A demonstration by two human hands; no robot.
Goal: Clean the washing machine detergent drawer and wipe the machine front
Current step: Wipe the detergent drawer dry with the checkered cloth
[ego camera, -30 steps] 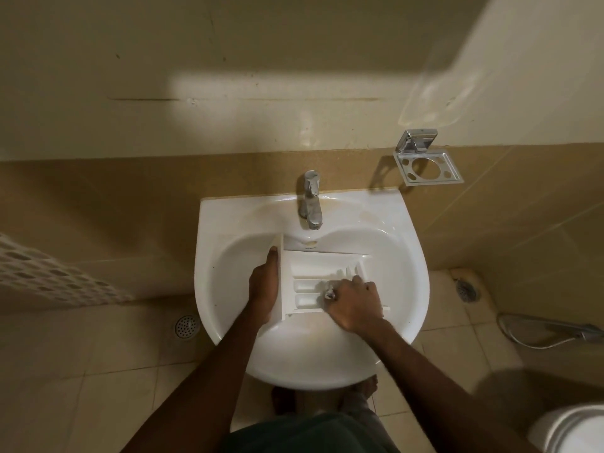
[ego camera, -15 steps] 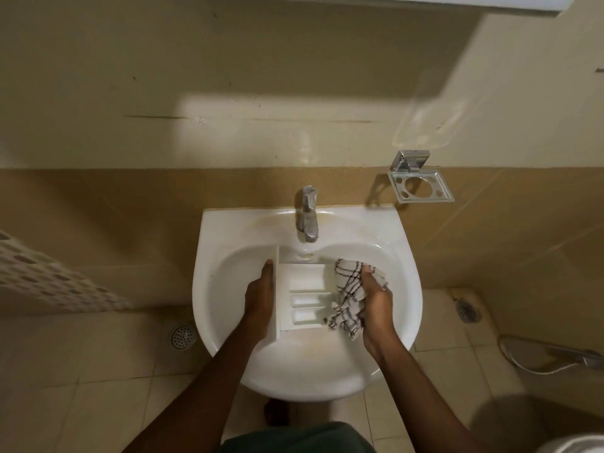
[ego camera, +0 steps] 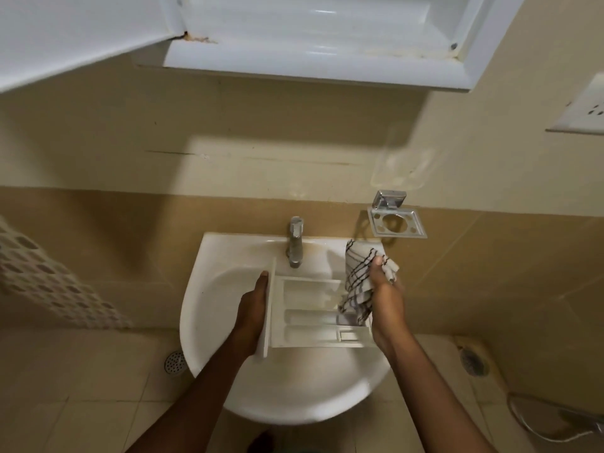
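head view, cloth [ego camera: 358,282] lifted off drawer [ego camera: 310,312]

Home bathroom: wall basin [ego camera: 209,308], tap [ego camera: 295,245], tiled floor [ego camera: 65,387], drain [ego camera: 175,362].

The detergent drawer [ego camera: 310,313] spans the middle of the sink [ego camera: 209,308], with the tap [ego camera: 295,246] close over its far edge. Bowl stays bare nearest the person. Overhead, an open cabinet [ego camera: 313,37] juts from the wall.
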